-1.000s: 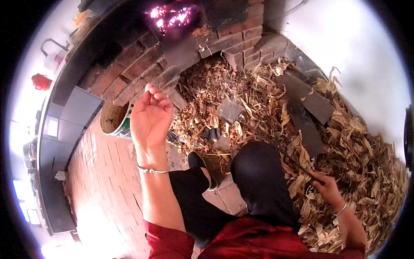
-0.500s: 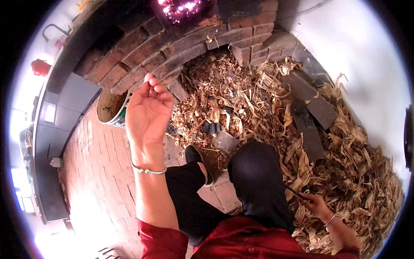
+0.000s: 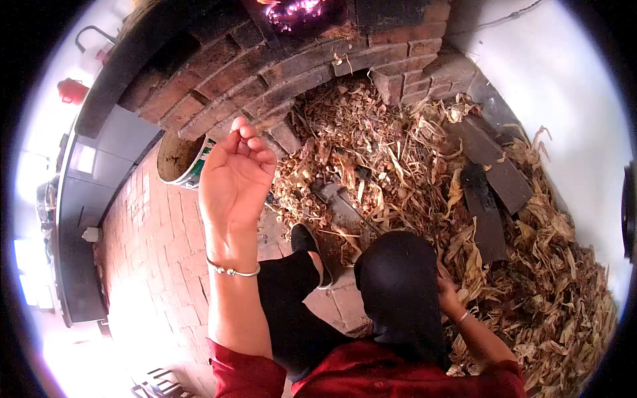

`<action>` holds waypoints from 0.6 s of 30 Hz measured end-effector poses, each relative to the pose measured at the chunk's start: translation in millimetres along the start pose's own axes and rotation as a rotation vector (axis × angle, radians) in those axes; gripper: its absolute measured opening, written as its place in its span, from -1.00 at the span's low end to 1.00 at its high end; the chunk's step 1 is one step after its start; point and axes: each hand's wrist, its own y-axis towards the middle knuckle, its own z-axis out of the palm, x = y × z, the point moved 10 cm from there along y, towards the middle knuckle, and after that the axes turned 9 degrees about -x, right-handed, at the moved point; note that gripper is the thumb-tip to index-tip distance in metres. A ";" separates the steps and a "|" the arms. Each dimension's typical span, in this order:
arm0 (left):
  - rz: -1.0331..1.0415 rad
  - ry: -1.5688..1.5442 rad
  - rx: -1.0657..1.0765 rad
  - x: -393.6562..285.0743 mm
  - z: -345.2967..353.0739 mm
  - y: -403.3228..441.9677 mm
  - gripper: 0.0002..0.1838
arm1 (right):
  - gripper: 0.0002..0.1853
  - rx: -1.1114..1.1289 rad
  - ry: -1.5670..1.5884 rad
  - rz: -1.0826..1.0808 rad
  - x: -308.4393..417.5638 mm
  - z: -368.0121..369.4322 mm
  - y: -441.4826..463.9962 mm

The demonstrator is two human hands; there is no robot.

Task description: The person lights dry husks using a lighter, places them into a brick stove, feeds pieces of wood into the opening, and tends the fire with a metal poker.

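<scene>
My left hand is raised palm up in front of the brickwork, fingers loosely curled and nothing visible in its palm. Partly hidden behind my right knee, my right hand is closed; what it grips is out of sight there. Beyond the knee a thin dark rod runs to a flat grey metal blade, which lies among ash, dark lumps and dry husks. This rod lines up with my right hand, which held it in the earlier views.
Embers glow in the brick stove at the top. A bucket stands left of my left hand. Dark boards lie on husks by the white wall. My knees and a shoe are at the centre.
My right hand has moved left and forward, partly behind my knee. The blade first came nearer, then shifted slightly away among the debris. My left hand keeps its pose.
</scene>
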 end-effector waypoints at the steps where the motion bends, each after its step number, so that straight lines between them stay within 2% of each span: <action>1: 0.000 0.007 -0.001 0.9 0.9 -0.2 -0.80 | -0.69 -0.034 0.049 -0.033 -17.7 8.8 12.1; 5: -0.038 -0.002 0.028 10.7 7.5 0.1 -0.79 | -0.74 0.085 0.826 0.499 -94.7 65.7 43.4; 6: -0.041 0.006 0.026 13.4 8.3 -0.3 -0.79 | -0.75 0.113 1.025 0.636 -88.3 78.9 41.7; 7: -0.031 0.019 0.004 15.0 7.8 0.4 -0.79 | -0.75 0.115 1.035 0.637 -78.3 75.4 37.8; 8: -0.017 0.029 -0.015 14.8 7.3 1.5 -0.80 | -0.73 0.108 0.689 0.392 -19.7 48.7 34.9; 10: -0.021 0.022 -0.007 13.1 6.9 1.6 -0.80 | -0.71 0.104 0.341 0.147 15.7 32.4 33.4; 12: -0.023 0.009 0.001 9.8 5.7 1.2 -0.81 | -0.65 0.083 0.397 0.232 0.1 25.4 31.3; 16: -0.003 0.014 -0.024 1.5 -3.8 3.4 -0.81 | -0.57 0.137 0.410 0.351 27.3 39.5 42.6; 18: 0.000 0.006 -0.023 1.3 -4.4 5.7 -0.81 | -0.57 0.112 0.394 0.250 3.4 44.4 49.9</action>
